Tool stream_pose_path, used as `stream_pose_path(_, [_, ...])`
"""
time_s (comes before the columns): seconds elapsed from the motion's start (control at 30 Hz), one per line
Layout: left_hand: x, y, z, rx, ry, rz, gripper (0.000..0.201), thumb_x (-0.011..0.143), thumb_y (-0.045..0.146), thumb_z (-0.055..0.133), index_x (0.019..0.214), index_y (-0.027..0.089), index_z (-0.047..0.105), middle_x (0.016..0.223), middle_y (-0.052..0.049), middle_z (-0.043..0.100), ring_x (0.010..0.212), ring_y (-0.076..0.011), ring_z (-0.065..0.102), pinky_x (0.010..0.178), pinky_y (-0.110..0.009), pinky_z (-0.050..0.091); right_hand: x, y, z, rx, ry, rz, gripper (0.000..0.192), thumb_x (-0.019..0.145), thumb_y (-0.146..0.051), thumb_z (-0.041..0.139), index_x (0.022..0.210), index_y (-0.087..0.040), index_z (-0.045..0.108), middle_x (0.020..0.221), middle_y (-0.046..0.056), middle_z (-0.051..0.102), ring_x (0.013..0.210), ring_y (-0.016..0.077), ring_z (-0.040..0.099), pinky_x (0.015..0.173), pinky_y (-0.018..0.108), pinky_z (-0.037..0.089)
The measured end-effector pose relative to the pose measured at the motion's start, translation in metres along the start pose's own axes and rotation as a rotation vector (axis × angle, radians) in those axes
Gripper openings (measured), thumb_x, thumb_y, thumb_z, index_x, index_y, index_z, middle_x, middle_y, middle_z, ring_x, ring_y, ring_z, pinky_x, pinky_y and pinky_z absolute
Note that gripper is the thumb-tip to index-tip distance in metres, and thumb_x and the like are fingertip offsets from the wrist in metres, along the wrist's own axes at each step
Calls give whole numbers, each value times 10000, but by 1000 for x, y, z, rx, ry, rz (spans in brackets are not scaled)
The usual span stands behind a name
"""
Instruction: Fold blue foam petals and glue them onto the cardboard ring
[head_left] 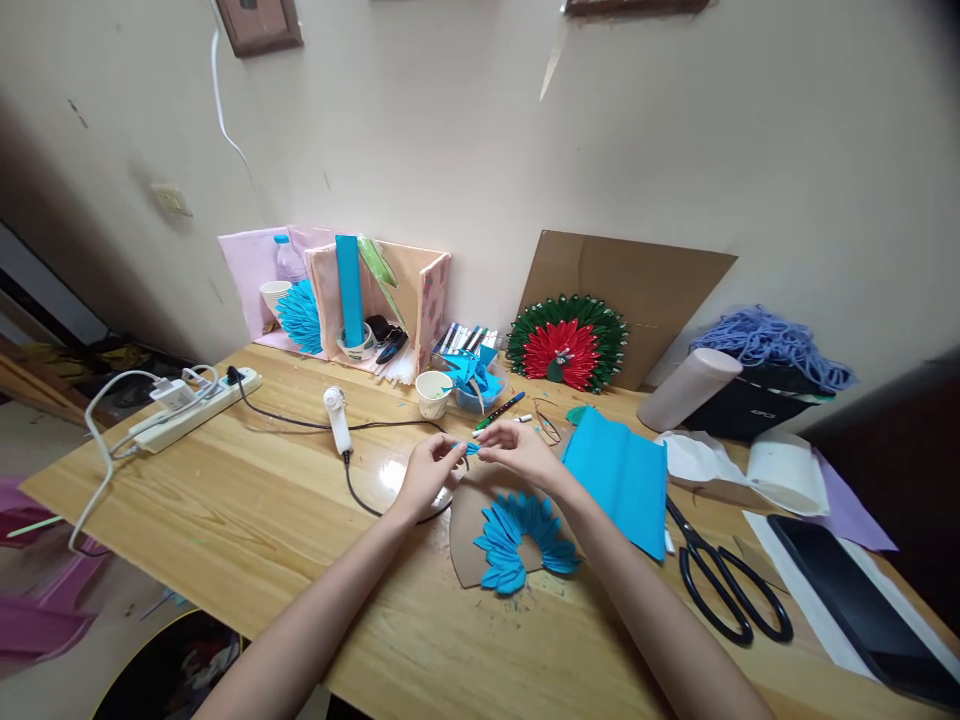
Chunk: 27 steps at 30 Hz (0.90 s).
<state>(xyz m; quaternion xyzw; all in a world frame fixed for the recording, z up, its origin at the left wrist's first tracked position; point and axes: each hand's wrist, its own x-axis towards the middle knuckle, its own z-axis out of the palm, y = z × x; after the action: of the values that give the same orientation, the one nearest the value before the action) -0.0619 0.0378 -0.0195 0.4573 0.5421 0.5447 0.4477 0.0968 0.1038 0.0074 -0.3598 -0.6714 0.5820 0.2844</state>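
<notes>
My left hand (429, 472) and my right hand (519, 448) meet over the wooden table (247, 490), both pinching one small blue paper petal (470, 449) between their fingertips. Just below them lies a brown cardboard piece (465, 535) with an arc of several blue folded petals (517, 535) stuck on it. A sheet of blue paper (621, 472) lies right beside my right forearm.
Black scissors (720, 580) and a dark tablet (862, 600) lie at the right. A glue gun (337, 420) with its black cord, a power strip (196, 405), a paper cup (433, 392), markers and a red-green paper fan (568, 345) stand behind. A pink organiser (352, 290) backs the wall.
</notes>
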Motion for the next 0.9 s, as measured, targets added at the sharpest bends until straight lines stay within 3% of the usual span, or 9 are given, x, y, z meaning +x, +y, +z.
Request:
stream_pose_path(0.27, [1, 3, -3, -35, -7, -16, 313, 715, 440, 629, 741, 129, 625, 661, -30, 610, 645, -139, 565, 649, -255, 443, 0, -1, 1, 1, 54, -29, 293, 598, -355, 743, 761, -155, 604, 847, 71, 689, 736, 178, 645, 716, 330, 514])
stream_pose_path(0.37, [3, 3, -4, -50, 22, -44, 370, 703, 499, 613, 726, 130, 619, 673, -43, 625, 615, -133, 565, 588, -241, 436, 1, 1, 2, -27, 91, -71, 270, 627, -346, 730, 771, -158, 600, 842, 78, 691, 769, 192, 648, 740, 340, 510])
stream_pose_path(0.53, [4, 7, -7, -144, -73, -356, 583, 703, 665, 467, 621, 102, 595, 562, -64, 592, 442, -95, 513, 380, -192, 275, -2, 3, 3, -175, 105, -263, 158, 746, -295, 642, 840, -175, 604, 847, 65, 679, 787, 184, 644, 730, 321, 519])
stream_pose_path(0.63, [3, 11, -9, -186, -148, -440, 541, 678, 635, 539, 615, 101, 597, 531, -45, 578, 420, -73, 493, 371, -178, 230, -6, 4, 3, -391, 49, -441, 92, 796, -231, 577, 865, -180, 611, 822, 55, 662, 755, 173, 631, 705, 310, 515])
stream_pose_path(0.77, [3, 9, -10, -156, -159, -364, 454, 657, 558, 622, 644, 104, 610, 565, -38, 594, 435, -67, 483, 373, -174, 213, -7, 6, 4, -605, 10, -575, 118, 840, -180, 502, 905, -190, 599, 842, 62, 644, 778, 178, 610, 706, 310, 498])
stream_pose_path(0.9, [6, 13, -20, 3, -39, -180, 402, 716, 514, 584, 643, 120, 605, 603, -38, 610, 473, -85, 488, 432, -191, 314, -9, 1, 4, -636, 55, -552, 187, 843, -163, 485, 1010, -191, 564, 960, 79, 629, 904, 192, 592, 791, 324, 477])
